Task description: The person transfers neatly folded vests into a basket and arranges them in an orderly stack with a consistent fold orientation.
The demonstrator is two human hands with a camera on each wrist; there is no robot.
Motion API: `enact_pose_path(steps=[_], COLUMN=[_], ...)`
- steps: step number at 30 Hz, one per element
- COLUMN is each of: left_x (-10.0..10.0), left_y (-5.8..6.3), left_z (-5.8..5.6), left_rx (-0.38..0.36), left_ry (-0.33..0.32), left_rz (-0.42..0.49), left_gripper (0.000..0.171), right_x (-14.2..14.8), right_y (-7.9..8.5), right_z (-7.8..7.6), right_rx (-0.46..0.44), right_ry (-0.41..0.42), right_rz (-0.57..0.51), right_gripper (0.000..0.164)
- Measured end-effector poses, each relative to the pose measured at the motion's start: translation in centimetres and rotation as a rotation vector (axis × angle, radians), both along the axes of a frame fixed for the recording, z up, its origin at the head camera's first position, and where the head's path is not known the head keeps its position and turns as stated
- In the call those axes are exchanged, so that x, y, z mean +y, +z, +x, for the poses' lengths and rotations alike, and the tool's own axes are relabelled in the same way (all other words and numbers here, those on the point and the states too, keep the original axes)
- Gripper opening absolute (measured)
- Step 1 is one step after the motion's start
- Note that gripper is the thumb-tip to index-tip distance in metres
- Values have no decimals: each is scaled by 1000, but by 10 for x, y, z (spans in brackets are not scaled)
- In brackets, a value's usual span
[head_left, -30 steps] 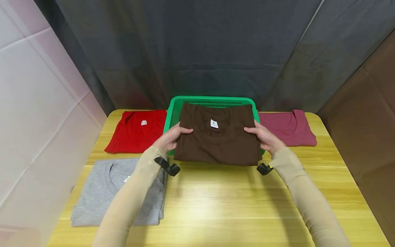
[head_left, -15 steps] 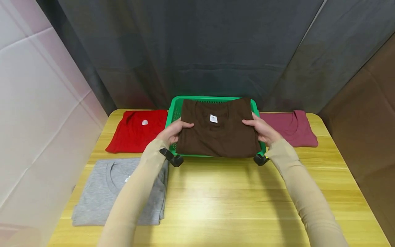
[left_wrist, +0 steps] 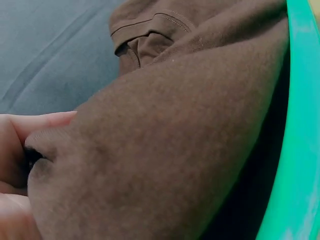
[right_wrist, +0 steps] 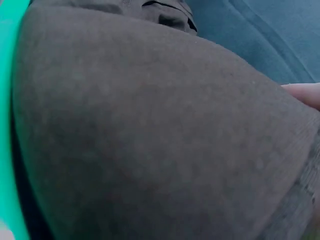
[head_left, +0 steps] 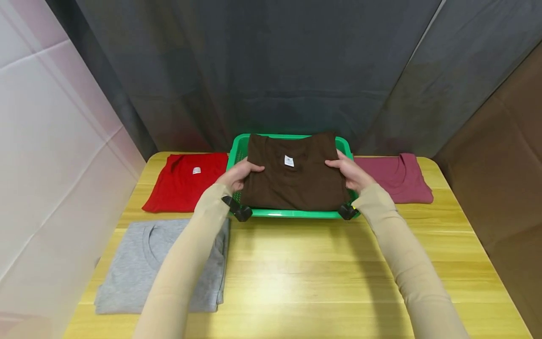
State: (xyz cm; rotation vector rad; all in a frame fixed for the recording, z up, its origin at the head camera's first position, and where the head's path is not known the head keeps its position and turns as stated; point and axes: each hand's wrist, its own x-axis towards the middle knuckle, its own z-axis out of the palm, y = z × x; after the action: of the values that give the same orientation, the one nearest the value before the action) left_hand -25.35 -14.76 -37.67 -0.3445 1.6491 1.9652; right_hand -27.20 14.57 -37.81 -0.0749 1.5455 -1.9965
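A folded brown T-shirt [head_left: 296,186] with a white neck label is held level over the green basket [head_left: 292,214], its front edge just inside the near rim. My left hand [head_left: 238,176] grips the shirt's left side, thumb on top and fingers underneath. On the opposite side my right hand [head_left: 353,173] pinches it in the same way. In the left wrist view, the brown fabric [left_wrist: 140,150] sags beside the green rim [left_wrist: 300,100]. The right wrist view shows the cloth [right_wrist: 150,125] close to the rim [right_wrist: 7,125]. The basket's floor is hidden under the shirt.
On the wooden table [head_left: 288,273], a folded red shirt [head_left: 190,183] lies left of the basket and a folded mauve shirt [head_left: 394,179] lies right. A folded grey shirt [head_left: 139,263] is at the front left, partly behind my left forearm. A dark curtain [head_left: 271,70] hangs behind.
Both hands have carried the brown shirt forward and lower over the basket. The basket's near rim, covered before, now shows in front of the shirt.
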Motion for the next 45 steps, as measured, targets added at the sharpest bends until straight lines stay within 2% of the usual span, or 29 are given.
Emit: enact_pose_path(steps=[12,18,25,30,39,45], left_x=[2,4,4,5,7,7], left_y=[-12,-19,-21,-22,-24,-29], left_z=[-9,-10,-10,-11,-15,-18], left_rx=[-12,-22,-26,-26,-38,-46], left_ry=[-12,-14,-16,-17,-12,-14], left_rz=[-27,-29,-71,-105,-98,-121], left_gripper=[47,45,47,46,42,43], right_x=[-6,-8,-16,-19,-26,-27], right_y=[-12,-20,-27,-28,-25,-31], right_z=[-9,-11,-14,-16,-15,-17], right_rx=[-32,-27,-61,-65,-94,-122], right_ry=[17,38,29,26,33,11], right_rz=[27,71,70,95,132,150], right_gripper=[58,58,61,60,62,57])
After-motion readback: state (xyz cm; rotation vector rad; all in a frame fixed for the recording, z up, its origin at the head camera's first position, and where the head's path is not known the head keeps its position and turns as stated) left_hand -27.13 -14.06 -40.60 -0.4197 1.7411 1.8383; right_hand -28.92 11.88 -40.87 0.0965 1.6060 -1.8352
